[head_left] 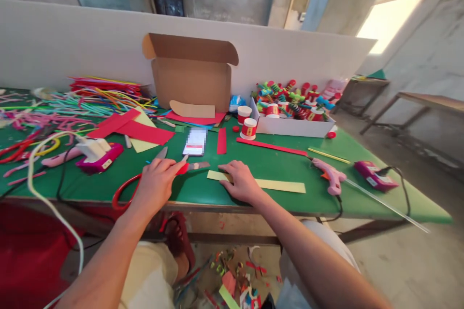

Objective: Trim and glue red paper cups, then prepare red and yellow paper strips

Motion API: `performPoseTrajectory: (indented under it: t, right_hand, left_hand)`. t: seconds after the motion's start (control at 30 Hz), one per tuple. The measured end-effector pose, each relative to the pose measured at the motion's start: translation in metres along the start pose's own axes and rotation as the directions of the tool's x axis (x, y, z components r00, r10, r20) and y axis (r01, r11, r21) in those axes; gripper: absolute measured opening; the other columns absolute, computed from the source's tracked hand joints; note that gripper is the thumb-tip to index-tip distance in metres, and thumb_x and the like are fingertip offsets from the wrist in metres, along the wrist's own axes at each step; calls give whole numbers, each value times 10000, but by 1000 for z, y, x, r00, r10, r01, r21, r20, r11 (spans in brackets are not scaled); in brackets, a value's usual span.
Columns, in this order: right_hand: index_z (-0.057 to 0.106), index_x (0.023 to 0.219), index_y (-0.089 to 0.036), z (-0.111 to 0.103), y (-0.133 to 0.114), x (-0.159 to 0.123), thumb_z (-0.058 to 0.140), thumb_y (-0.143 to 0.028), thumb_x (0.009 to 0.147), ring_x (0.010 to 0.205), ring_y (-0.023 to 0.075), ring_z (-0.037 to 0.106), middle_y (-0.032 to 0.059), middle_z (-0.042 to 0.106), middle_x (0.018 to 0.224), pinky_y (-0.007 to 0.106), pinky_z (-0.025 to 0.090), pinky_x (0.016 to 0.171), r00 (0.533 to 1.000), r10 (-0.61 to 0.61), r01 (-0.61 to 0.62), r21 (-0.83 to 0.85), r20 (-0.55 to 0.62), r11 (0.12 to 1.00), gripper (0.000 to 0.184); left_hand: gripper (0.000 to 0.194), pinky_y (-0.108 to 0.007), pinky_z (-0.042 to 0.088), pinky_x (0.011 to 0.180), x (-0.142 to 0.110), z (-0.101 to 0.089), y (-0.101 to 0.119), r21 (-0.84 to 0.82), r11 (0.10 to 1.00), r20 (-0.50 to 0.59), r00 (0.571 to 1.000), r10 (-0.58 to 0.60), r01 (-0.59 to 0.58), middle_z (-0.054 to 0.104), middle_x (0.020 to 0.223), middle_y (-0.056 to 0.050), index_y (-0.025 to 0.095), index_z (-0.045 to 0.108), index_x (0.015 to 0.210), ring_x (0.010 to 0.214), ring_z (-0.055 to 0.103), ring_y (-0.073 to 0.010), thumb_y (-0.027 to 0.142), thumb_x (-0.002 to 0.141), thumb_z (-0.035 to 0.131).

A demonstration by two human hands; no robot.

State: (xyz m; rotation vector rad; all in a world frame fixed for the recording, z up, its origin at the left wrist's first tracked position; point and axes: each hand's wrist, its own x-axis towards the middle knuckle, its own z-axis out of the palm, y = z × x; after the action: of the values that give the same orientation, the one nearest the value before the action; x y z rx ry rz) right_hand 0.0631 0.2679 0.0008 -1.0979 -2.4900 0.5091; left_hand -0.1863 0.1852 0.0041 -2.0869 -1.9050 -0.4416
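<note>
My left hand (157, 182) is closed around a red-handled knife (198, 166), its flat grey blade pointing right. Under and beside that hand lie scissors with a red loop handle (125, 193); their blade (162, 153) shows beyond the knuckles. My right hand (239, 181) holds a pale yellow paper strip (281, 185) against the table, thumb on the near side and fingers on the far side. Part of the strip is hidden under the palm. A phone (195, 142) and a short red paper strip (222, 141) lie just beyond my hands.
At right are a pink glue gun (331, 176) and a purple power block (375, 176). A white box (293, 127) of colourful figures stands behind red-and-white cups (248, 129). Left are red paper (145, 133), pipe cleaners (105, 101) and another power block (99, 158). A cardboard box (192, 77) stands behind.
</note>
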Motion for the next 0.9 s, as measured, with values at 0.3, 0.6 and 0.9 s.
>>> performPoseTrajectory:
  t: [0.3,0.6,0.9]
  right_hand:
    - [686,1181,-192,3,4,1,702,-261,881,1026,243,551,96,636,1079,407,429,926,1000,-6,7,6,-9,1000,308]
    - [683,1187,-189,2,3,1,697,-253,880,1011,241,549,96,643,1078,411,421,924,1000,-7,7,13,-11,1000,313]
    - [686,1147,-198,1,2,1,688,-240,882,1024,244,547,93,636,1075,410,418,917,1000,-2,2,36,-7,999,268]
  left_hand:
    - [516,-377,422,762,-3,2,-2,-31,999,25,999,45,-44,676,1117,-107,231,640,1279,1061,544,-275,32,878,384]
    - [490,-358,417,760,-5,1,-5,-34,998,19,998,54,-53,676,1123,-103,238,637,1287,1078,541,-267,59,907,384]
    - [495,-362,426,760,-7,-2,-5,-77,994,17,996,82,-81,676,1120,-109,231,644,1280,1079,540,-266,61,902,373]
